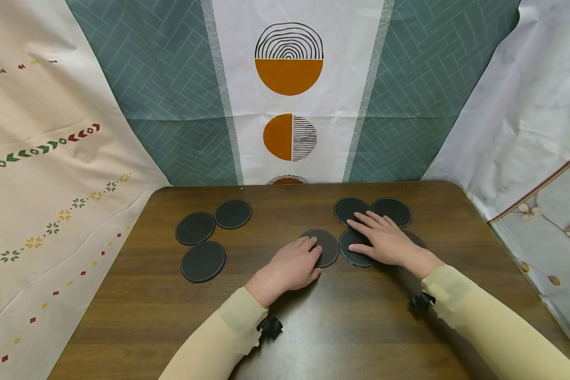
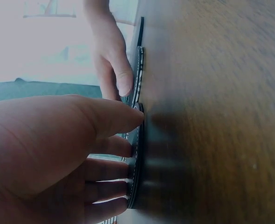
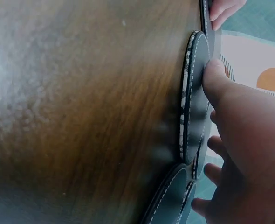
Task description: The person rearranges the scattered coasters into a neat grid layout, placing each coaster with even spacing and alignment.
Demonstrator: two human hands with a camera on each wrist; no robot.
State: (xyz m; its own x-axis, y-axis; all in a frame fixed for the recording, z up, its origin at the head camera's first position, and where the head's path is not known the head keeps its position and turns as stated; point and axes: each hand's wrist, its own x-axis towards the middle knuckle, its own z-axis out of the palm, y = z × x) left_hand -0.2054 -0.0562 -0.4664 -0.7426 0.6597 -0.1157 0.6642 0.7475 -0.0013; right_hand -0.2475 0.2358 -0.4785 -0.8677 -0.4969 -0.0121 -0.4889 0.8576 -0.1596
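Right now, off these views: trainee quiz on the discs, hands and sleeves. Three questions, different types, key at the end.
1. Count: how many dark discs lie in the group at the left side of the table in the head view?
2. True or false: the left hand and the right hand each touch a disc.
3. Multiple choice: what colour are both sleeves? A) black B) pale yellow C) red

Key: 1. Three. 2. True. 3. B.
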